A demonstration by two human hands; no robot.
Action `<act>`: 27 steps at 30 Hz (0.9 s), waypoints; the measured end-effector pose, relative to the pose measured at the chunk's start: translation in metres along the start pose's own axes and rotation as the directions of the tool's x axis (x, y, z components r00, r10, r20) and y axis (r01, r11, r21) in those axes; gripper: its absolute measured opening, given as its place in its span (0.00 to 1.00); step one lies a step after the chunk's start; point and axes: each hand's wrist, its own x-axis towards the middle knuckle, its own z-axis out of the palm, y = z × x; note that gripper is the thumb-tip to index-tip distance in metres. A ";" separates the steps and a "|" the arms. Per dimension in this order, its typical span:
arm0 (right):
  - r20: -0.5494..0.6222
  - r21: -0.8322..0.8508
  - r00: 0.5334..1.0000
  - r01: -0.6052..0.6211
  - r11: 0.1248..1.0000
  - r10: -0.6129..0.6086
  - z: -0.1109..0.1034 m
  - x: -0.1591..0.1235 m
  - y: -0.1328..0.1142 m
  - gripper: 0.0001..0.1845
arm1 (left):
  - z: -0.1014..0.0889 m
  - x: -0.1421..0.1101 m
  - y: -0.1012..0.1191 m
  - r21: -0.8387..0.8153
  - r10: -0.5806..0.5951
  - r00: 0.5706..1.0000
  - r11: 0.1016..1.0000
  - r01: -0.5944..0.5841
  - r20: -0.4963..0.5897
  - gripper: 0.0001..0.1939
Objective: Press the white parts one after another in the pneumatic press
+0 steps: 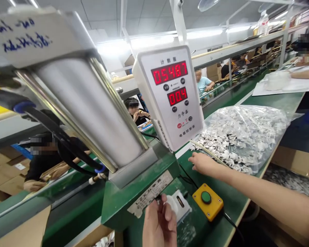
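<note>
Two hands in view. Left hand is at bottom centre, fingers closed in a pinch on a small white part, partly hidden behind them. That part is just beside a white slotted plate at the front of the press base, which is green and carries a worn paper label.

Right hand comes in from the right edge, fingers open and spread, low over the green bench. Fingertips are just beside a clear plastic bag packed with small white parts. A thin pale strip lies along the bag's near edge; can't tell what it is.

Between the hands, lower right of centre: yellow control box with a green button, black cable running off it.

Upper left: pneumatic cylinder, tilted in this view, with a handwritten label at its top end. Centre: white counter panel, top red display reading 05487.

Co-workers sit along the far benches, hands at their own work. Upper right, a co-worker's hand is near a white bundle on a paper sheet. Cardboard boxes at lower left.
</note>
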 end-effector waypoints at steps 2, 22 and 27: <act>0.003 -0.069 0.999 -0.047 0.996 0.048 0.010 0.005 0.008 0.06 | 0.007 0.010 -0.002 -0.155 -0.040 0.995 0.986 0.054 0.092 0.16; 0.218 0.625 0.962 -0.008 0.780 -0.165 0.021 -0.045 -0.102 0.17 | -0.014 -0.030 0.007 0.325 0.275 0.920 0.929 -0.179 -0.279 0.11; 0.270 0.533 0.945 0.011 0.846 -0.182 0.033 -0.040 -0.104 0.21 | -0.037 -0.036 0.003 0.269 0.275 0.917 0.943 -0.198 -0.289 0.08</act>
